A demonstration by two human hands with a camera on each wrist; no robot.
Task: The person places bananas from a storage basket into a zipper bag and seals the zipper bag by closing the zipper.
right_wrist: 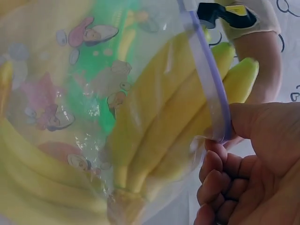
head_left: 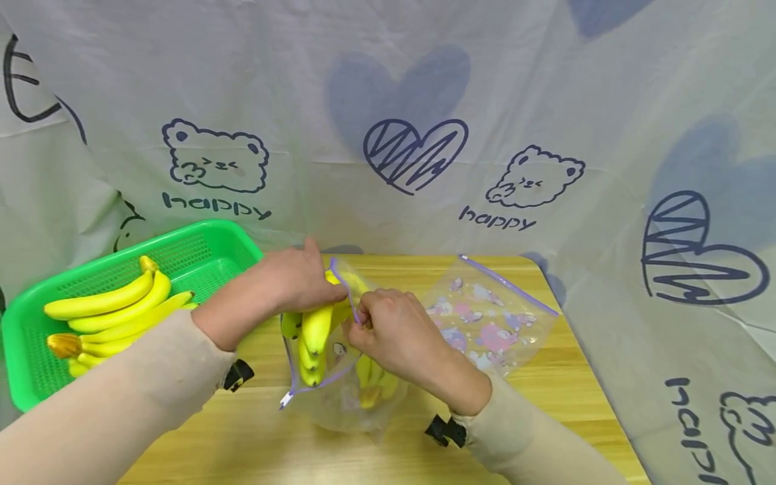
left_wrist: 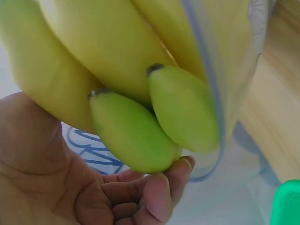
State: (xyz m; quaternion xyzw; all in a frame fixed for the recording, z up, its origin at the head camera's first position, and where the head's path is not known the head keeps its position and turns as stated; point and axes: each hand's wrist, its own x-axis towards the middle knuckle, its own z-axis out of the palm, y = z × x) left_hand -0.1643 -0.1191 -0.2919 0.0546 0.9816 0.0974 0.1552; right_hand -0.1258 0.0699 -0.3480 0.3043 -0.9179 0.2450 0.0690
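Observation:
A clear zip bag with a purple zip edge and printed figures stands open at mid-table. My left hand holds a bunch of yellow bananas at the bag's mouth. In the left wrist view, its fingertips curl against a greenish banana tip. My right hand pinches the purple zip edge between thumb and fingers. Through the film, the right wrist view shows this bunch stem-down inside, its tips poking past the zip. Another bunch lies lower in the bag.
To the left, a green plastic basket contains more bananas. Behind my right hand a second printed zip bag lies flat on the wooden table. A pale printed cloth hangs along the back.

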